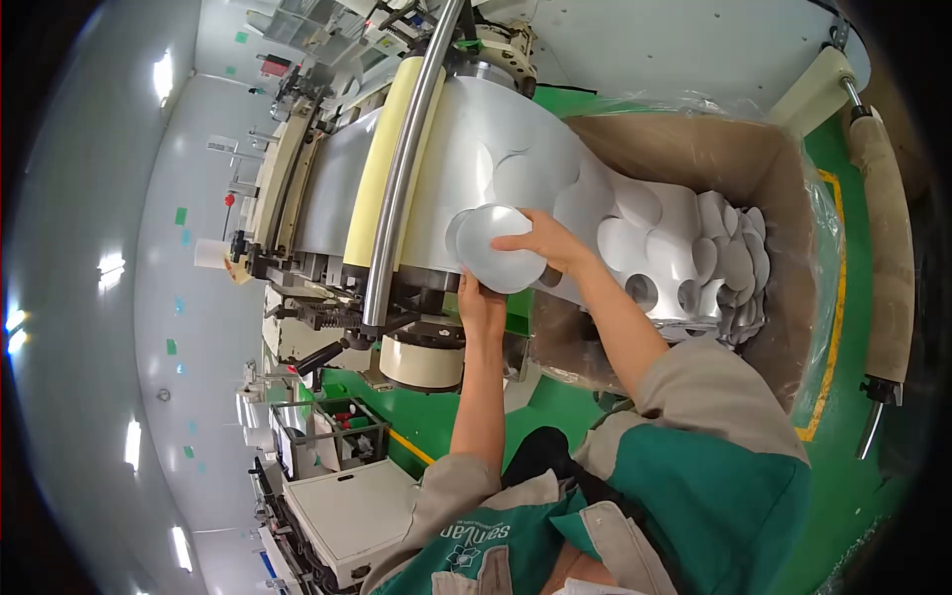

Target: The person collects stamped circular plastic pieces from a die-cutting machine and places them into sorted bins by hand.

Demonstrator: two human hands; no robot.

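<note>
A round silvery disc (499,253) is held between my two hands, in front of the machine's sheet. My right hand (545,241) has its thumb on the disc's face, with the other fingers mostly hidden. My left hand (480,297) grips the disc's lower edge from below. Another disc (453,234) shows just behind its left side. The wide silvery sheet (461,129) runs from the machine's rollers and bears several round cut shapes. More discs (734,263) lie heaped with the sheet's end in a large box (783,327) at the right.
A steel bar (407,159) and a yellow roller (382,169) cross the sheet on the left. Clear plastic lines the box. A brown-wrapped roll (883,258) stands at the far right. A white cabinet (347,506) is at the lower left.
</note>
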